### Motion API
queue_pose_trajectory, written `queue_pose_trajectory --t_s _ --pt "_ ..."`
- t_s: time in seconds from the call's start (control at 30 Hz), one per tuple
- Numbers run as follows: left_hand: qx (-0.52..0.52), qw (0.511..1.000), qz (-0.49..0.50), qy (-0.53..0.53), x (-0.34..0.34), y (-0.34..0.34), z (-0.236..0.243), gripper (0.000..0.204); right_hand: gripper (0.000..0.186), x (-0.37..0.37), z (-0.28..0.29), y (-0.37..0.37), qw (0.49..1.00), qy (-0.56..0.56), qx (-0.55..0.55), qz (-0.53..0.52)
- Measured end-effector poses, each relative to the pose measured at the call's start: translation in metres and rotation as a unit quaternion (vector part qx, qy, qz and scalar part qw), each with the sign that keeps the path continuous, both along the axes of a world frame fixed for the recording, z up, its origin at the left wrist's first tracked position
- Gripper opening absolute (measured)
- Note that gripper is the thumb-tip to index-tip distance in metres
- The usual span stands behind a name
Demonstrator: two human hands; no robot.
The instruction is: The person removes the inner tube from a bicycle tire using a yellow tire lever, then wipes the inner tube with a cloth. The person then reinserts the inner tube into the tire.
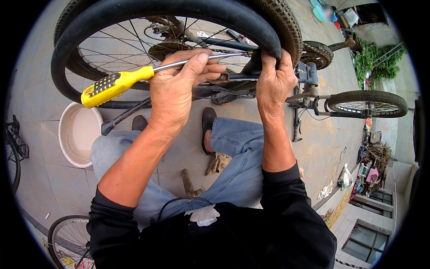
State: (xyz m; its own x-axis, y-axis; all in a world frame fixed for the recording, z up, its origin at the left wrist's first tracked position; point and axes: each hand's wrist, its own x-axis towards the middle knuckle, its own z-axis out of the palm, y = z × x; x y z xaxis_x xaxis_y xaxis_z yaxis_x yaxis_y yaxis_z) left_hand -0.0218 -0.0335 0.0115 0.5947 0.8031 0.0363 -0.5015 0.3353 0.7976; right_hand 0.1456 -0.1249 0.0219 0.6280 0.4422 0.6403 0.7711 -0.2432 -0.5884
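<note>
Left hand point(174, 87) grips a yellow screwdriver point(132, 78) — right hand point(275, 83) pinches the black inner tube point(260, 29)

Right hand point(275, 85): fingertips lost to us behind the black inner tube point(268, 38). Left hand's point(172, 92) thumb masks part of the screwdriver point(117, 86) shaft. Upper edge crops the knobby tyre point(292, 29); lower-left wheel point(50, 237) cut off. Upper-right blurred patch point(328, 12): we can't identify it.

The person's left forearm point(141, 159) slants up and rightward, ending in a closed left grip point(171, 92), its thumb laid toward curled fingers. The right forearm point(278, 143) rises nearly straight ahead; the right grip point(274, 85) pinches, fingertips partly hidden.
</note>
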Motion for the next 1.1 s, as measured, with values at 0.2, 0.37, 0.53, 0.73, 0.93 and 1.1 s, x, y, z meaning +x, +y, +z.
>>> queue_pose_trajectory --t_s 0.2,0.37,0.53,0.73,0.93,1.1 --pt "-0.009 1.000 0.003 0.003 0.0023 -0.0018 0.0005 0.022 0.027 -0.0003 0.0004 -0.0005 1.000 0.003 0.002 0.000" --pt "-0.019 1.000 0.003 -0.002 0.0033 -0.0016 0.0006 0.023 0.025 -0.0025 0.0030 0.0005 1.000 0.011 -0.004 -0.006" --pt "-0.035 0.999 0.000 -0.005 0.0059 -0.0035 0.0001 0.022 0.025 0.0023 -0.0027 -0.0001 0.999 0.022 0.031 0.018" --pt "-0.047 0.998 -0.006 -0.027 0.0058 -0.0035 -0.0025 0.022 0.026 -0.0028 0.0015 -0.0001 0.999 0.031 0.004 -0.008" --pt "-0.053 0.998 -0.010 -0.033 0.0062 -0.0049 -0.0063 0.022 0.025 -0.0043 0.0011 0.0003 0.999 0.036 0.000 -0.018" --pt "-0.048 0.998 -0.013 -0.034 0.0102 -0.0078 -0.0063 0.022 0.025 -0.0054 0.0018 -0.0018 0.999 0.046 -0.004 -0.015"
